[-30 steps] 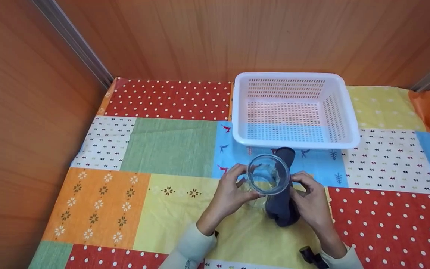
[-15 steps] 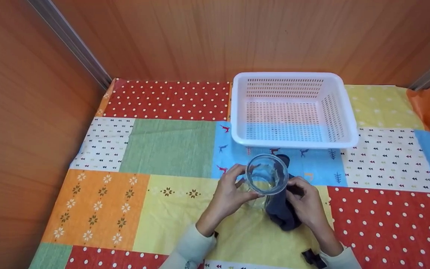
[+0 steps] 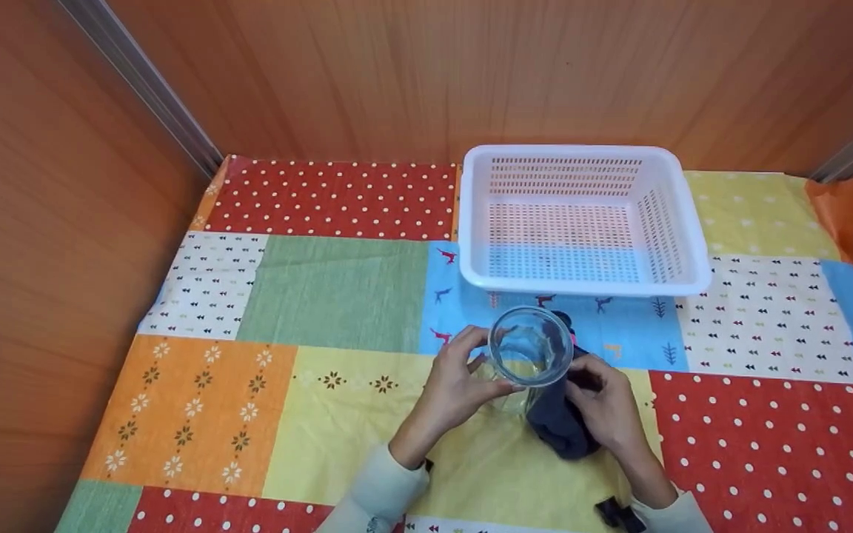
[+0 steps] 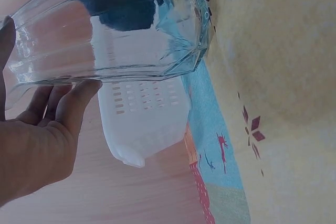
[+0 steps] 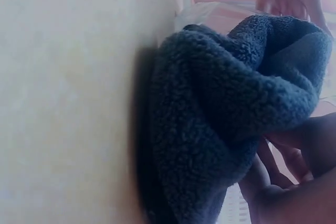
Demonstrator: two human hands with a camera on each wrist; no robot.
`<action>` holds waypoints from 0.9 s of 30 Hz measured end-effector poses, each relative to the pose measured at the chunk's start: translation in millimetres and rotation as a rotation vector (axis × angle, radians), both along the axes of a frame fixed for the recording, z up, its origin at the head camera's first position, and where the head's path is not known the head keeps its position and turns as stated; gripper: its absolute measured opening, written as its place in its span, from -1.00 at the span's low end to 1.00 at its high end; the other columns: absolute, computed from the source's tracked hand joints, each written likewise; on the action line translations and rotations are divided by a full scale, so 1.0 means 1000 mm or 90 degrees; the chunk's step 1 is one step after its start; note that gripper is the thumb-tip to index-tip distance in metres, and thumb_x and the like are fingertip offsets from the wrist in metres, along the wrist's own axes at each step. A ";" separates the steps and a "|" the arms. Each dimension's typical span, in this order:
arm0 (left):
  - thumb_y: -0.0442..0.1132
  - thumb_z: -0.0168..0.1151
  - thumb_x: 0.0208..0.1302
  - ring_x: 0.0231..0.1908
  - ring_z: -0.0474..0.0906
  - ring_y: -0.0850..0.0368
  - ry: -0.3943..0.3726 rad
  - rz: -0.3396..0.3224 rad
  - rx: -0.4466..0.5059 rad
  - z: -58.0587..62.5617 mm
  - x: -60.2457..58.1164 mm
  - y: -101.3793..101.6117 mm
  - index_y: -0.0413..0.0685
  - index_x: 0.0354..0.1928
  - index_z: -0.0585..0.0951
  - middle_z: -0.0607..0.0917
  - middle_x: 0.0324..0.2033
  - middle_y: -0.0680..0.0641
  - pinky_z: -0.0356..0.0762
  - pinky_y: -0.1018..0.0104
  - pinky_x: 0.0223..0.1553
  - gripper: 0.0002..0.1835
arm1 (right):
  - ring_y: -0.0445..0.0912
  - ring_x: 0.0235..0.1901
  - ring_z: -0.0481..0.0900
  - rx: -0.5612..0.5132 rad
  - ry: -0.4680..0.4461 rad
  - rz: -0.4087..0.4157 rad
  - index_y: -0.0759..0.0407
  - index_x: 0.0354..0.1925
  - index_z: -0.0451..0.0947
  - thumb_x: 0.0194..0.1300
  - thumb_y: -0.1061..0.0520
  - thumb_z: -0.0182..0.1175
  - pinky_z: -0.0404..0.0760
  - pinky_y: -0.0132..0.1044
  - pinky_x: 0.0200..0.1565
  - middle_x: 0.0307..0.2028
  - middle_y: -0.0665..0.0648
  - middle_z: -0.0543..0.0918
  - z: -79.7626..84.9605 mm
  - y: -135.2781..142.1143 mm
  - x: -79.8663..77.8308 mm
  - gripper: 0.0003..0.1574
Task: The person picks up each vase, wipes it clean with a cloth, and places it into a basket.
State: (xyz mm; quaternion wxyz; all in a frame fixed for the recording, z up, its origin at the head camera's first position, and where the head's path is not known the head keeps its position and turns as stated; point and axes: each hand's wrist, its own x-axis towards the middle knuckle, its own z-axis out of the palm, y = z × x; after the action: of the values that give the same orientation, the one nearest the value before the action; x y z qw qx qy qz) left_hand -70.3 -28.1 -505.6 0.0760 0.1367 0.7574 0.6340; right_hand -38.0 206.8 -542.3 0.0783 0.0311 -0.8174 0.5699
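Note:
A clear glass tumbler (image 3: 521,363) with faceted sides is in my left hand (image 3: 456,389), fingers and thumb on opposite sides near the rim. In the left wrist view its thick base (image 4: 197,30) is close to the tablecloth; I cannot tell whether it touches. My right hand (image 3: 608,400) pinches a dark grey-blue fuzzy cloth (image 3: 561,426) against the tumbler's right side. Folded and bunched in the right wrist view, the cloth (image 5: 210,108) hides part of the right fingers. A small pink spot shows near its upper end in the head view.
A white perforated plastic basket (image 3: 586,286) stands behind the tumbler, with nothing inside. The patchwork tablecloth (image 3: 345,292) spreads under everything. Wood-grain panels (image 3: 397,81) enclose the back and sides.
The upper end of the cloth has drawn down toward me behind the tumbler, and the right hand has shifted slightly left and down. The left hand and tumbler have stayed in place.

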 end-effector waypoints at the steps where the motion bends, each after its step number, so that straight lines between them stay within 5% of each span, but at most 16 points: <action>1: -0.33 0.69 0.04 0.20 0.57 0.03 -0.001 0.000 -0.002 0.000 0.000 0.000 -0.01 0.16 0.70 0.67 0.07 0.01 0.63 0.08 0.23 -0.41 | -0.37 -0.15 0.60 -0.012 0.003 0.002 0.39 -0.19 0.68 0.21 0.59 0.33 0.63 -0.55 -0.14 -0.20 0.01 0.74 0.003 0.000 0.000 -0.76; 13: -0.34 0.70 0.03 0.17 0.58 0.02 0.004 0.000 0.000 0.001 0.000 0.000 -0.04 0.13 0.70 0.67 0.05 -0.02 0.64 -0.03 0.22 -0.43 | -0.26 -0.11 0.65 -0.097 0.030 0.009 0.49 -0.10 0.69 0.27 0.59 0.30 0.73 -0.44 -0.10 -0.21 -0.06 0.70 0.043 -0.008 0.002 -0.77; 27: -0.34 0.68 0.06 0.19 0.57 0.02 0.002 -0.003 -0.013 0.001 0.000 -0.001 -0.03 0.19 0.68 0.67 0.08 -0.02 0.63 0.04 0.22 -0.40 | -0.33 -0.13 0.63 -0.028 0.015 0.015 0.38 -0.19 0.68 0.22 0.63 0.30 0.70 -0.52 -0.14 -0.23 -0.02 0.66 0.019 -0.003 -0.001 -0.72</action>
State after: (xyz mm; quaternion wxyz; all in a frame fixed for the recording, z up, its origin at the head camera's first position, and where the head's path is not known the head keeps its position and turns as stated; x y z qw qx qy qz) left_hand -69.9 -28.8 -504.6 0.0775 0.1386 0.7637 0.6258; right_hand -38.7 203.8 -522.8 0.0819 0.0455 -0.8032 0.5882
